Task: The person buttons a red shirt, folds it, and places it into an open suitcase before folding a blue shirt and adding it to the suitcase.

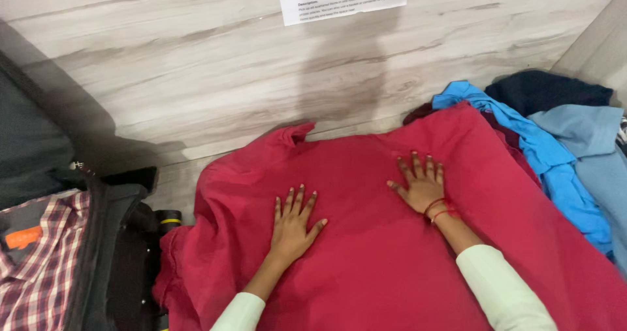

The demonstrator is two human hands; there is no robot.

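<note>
Head view: the red garment (392,252) lies spread flat on the pale wood-grain floor (196,63) but not yet folded, with left hand (292,225) and right hand (421,186) pressed palm-down on it, fingers splayed, gripping nothing, the cloth directly beneath both palms.

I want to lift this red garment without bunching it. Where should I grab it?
Grip the far edge of the red garment near its raised corner by the wall, reaching forward from your side: the cloth lies flat under both hands, and that edge is free.
</note>
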